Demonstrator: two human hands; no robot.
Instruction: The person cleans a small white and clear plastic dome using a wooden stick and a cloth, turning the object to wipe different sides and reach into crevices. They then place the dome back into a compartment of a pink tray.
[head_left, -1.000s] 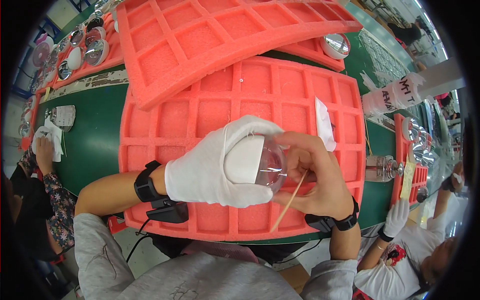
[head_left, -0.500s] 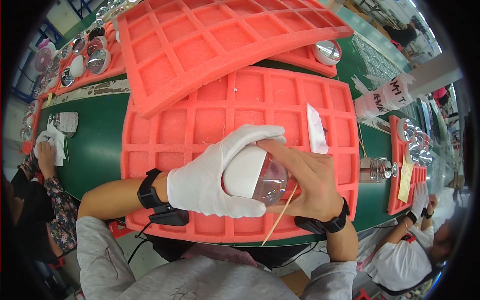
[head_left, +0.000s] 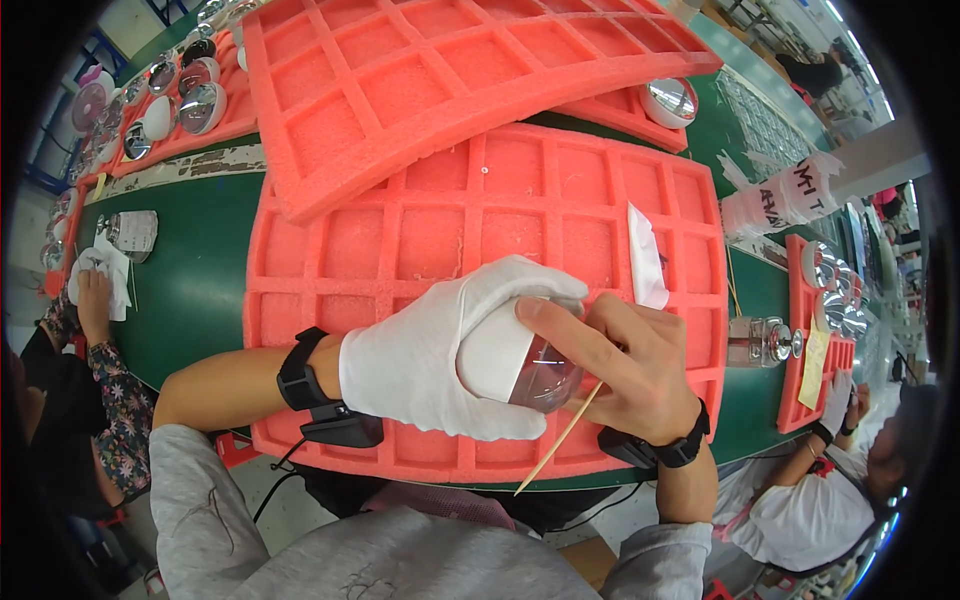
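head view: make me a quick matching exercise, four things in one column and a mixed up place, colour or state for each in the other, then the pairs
Column one
1. Left hand
2. Round object
3. Wooden stick
4. White paper

Column two
A. Jutting from the bare right hand, slanting down toward the picture's left
B. Lying on the red foam tray beneath the hands
C. Wearing a white glove
D. Opaque white on one part, clear on the other

Right pairs: 1-C, 2-D, 3-A, 4-B
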